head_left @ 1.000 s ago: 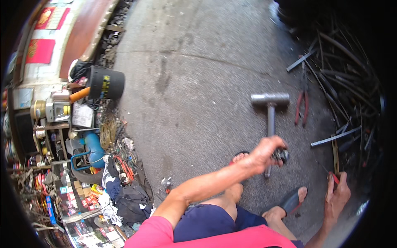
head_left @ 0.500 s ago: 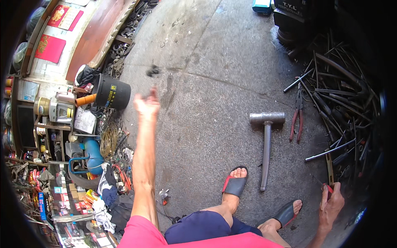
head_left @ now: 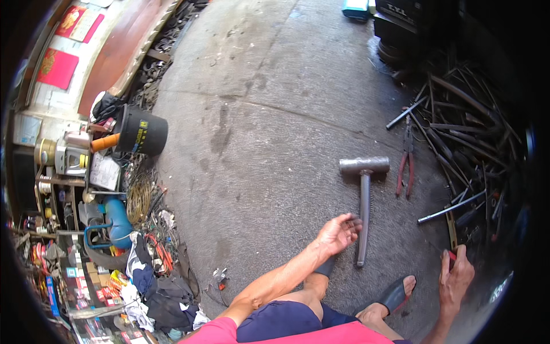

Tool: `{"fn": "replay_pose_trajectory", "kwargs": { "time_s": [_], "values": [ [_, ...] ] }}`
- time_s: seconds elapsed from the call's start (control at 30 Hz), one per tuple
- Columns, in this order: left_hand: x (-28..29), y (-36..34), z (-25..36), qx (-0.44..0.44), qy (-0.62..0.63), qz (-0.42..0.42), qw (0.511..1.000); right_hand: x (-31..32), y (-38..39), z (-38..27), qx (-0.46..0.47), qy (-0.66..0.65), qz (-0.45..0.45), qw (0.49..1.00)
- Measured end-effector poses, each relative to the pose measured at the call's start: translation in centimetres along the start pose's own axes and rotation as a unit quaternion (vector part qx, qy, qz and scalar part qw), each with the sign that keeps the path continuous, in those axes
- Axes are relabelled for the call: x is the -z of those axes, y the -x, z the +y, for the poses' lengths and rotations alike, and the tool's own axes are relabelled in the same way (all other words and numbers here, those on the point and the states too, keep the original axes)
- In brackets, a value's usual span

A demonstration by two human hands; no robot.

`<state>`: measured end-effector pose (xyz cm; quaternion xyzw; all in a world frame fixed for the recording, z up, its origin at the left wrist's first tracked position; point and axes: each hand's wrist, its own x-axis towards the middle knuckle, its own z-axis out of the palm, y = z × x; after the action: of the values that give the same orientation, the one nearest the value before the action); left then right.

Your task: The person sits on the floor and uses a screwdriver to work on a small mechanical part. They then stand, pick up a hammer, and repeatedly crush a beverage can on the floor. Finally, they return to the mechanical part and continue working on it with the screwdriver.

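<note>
My left hand (head_left: 340, 234) is stretched out over the ground, empty, its fingers apart and loosely bent. Its fingertips come close to the handle of a large metal sledgehammer (head_left: 364, 212); whether they touch it I cannot tell. The hammer lies flat, its cylindrical head away from me. At the lower right, my right hand (head_left: 456, 278) is closed round a thin tool with a red handle (head_left: 452, 259); its kind is too small to make out. Beyond the hammer, to the right, rests a pair of red-handled pliers (head_left: 406, 166).
Metal rods and tools are heaped (head_left: 467, 137) on the right, below a black machine (head_left: 395, 28). To the left stand a black bucket (head_left: 150, 133), a blue rounded metal object (head_left: 118, 223), coiled wire (head_left: 139, 200) and cluttered shelves. My sandalled foot (head_left: 395, 295) is near the hammer.
My left hand has swung from the far left back to the hammer's handle. A small dark object seen beyond that hand earlier is no longer visible. The right hand keeps its red-handled tool.
</note>
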<state>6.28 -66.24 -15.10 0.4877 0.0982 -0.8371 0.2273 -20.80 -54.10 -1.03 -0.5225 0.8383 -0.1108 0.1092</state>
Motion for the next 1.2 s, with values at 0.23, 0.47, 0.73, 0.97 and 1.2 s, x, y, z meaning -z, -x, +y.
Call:
{"fn": "replay_pose_trajectory", "kwargs": {
  "time_s": [0.23, 0.47, 0.73, 0.97, 1.2],
  "values": [
    [0.3, 1.1, -0.2, 0.007, -0.088, -0.020, 0.996, -0.2, -1.5, -0.1, 0.000, 0.040, 0.012, 0.999],
    [-1.5, 1.0, 2.2, -0.022, -0.210, 0.005, 0.977, 0.4, -0.3, 3.1, -0.078, -0.025, 0.037, 0.996],
    [-8.8, -3.4, 4.4, -0.151, -0.735, -0.041, 0.659, -0.2, -1.0, 6.3, -0.159, -0.098, 0.042, 0.981],
    [-14.2, -10.8, 2.5, -0.349, -0.862, -0.099, 0.353, 0.2, -0.4, 6.2, -0.139, -0.100, 0.064, 0.983],
    [-12.5, -13.1, 2.0, -0.404, -0.862, -0.094, 0.292, 0.2, 0.9, 6.8, -0.119, -0.090, 0.063, 0.987]
  ]
}}
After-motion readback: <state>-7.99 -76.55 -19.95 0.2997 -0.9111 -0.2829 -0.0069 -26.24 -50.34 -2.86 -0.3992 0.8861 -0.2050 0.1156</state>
